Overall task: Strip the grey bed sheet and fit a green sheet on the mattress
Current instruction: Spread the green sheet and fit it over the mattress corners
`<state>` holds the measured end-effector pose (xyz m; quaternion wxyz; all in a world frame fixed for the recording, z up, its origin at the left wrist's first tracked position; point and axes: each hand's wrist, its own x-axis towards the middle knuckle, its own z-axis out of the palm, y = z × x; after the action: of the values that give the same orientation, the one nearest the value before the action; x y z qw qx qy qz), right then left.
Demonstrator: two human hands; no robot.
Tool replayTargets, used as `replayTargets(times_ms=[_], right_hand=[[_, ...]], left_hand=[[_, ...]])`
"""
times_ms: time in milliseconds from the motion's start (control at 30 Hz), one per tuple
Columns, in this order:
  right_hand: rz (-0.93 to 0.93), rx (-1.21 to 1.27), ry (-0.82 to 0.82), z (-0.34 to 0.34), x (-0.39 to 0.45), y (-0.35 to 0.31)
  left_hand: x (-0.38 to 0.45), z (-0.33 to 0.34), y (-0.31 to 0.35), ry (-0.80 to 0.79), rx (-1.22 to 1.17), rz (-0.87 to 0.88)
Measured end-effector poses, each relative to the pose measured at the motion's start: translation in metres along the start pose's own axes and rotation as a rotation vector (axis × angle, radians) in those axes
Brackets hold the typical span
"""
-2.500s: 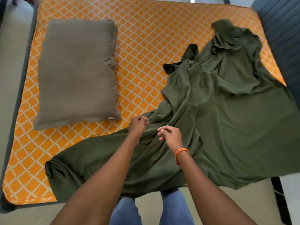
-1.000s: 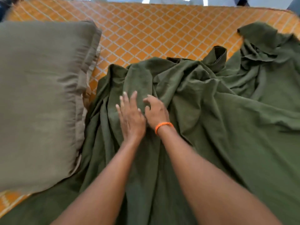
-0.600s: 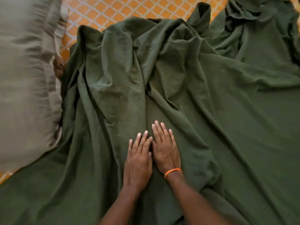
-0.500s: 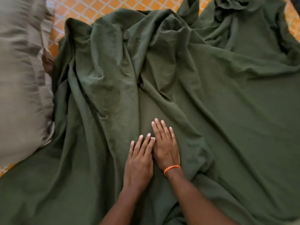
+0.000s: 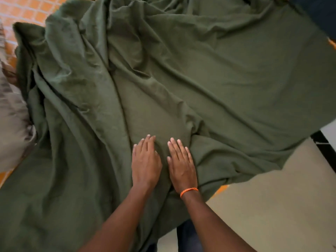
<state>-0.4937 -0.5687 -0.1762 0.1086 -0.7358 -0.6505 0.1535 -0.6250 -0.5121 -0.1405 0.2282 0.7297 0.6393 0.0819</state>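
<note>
We've both palms flat on the green sheet (image 5: pixel 218 73), left hand (image 5: pixel 146 163) and right hand (image 5: pixel 181 164) side by side at 6 o'clock, fingers straight, gripping nothing; prob. pressing creases out; sheet covers most of the mattress (image 5: pixel 25 13), pillow (image 5: pixel 12 124) at 9.

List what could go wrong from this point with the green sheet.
1. Both hands, left hand and right hand, lie flat on the green sheet without gripping; smoothing may just push the deep folds around.
2. The sheet's right side hangs past the mattress edge over the floor; it could slide off.
3. Bunched cloth crowds the pillow and may snag it.
</note>
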Motion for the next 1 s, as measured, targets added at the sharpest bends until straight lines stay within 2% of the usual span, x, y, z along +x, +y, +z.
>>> replayTargets(times_ms=[100,233,300,400,500,567,600,667,733,800,867,900,967,1000], right_hand=[[0.106,0.249,0.168,-0.011,-0.024,0.006],[0.660,0.240,0.560,-0.024,-0.059,0.037],[0.942,0.272,0.668,-0.031,-0.072,0.052],[1.169,0.373,0.691,-0.033,-0.075,0.080],[1.360,0.716,0.672,-0.030,-0.070,0.104],[1.374,0.969,0.624,-0.030,-0.070,0.111],[1.354,1.007,0.611,-0.030,-0.071,0.113],[1.319,0.931,0.640,-0.040,-0.079,0.115],[1.264,0.881,0.743,-0.056,-0.090,0.117],[1.215,0.931,0.823,-0.073,-0.098,0.117],[1.214,1.049,0.836,-0.086,-0.103,0.115],[1.222,1.157,0.833,-0.089,-0.104,0.115],[1.201,1.624,0.823,-0.105,-0.107,0.109],[1.210,1.863,0.743,-0.113,-0.111,0.108]], left_hand=[[-0.043,-0.005,0.019,0.033,-0.242,0.192],[-0.096,0.019,0.034,-0.114,-0.289,0.255],[-0.115,0.033,0.037,-0.177,-0.190,0.326],[-0.129,0.049,0.050,-0.237,0.107,0.365],[-0.132,0.059,0.071,-0.203,0.261,0.319],[-0.134,0.065,0.083,-0.134,0.247,0.339],[-0.135,0.067,0.086,-0.114,0.223,0.345],[-0.138,0.070,0.091,-0.101,0.181,0.339],[-0.142,0.068,0.096,-0.071,0.115,0.318],[-0.150,0.063,0.102,-0.019,0.033,0.321],[-0.161,0.055,0.108,0.005,-0.056,0.344],[-0.166,0.052,0.111,0.006,-0.084,0.359],[-0.177,0.047,0.114,-0.007,-0.125,0.375],[-0.183,0.046,0.115,-0.024,-0.160,0.367]])
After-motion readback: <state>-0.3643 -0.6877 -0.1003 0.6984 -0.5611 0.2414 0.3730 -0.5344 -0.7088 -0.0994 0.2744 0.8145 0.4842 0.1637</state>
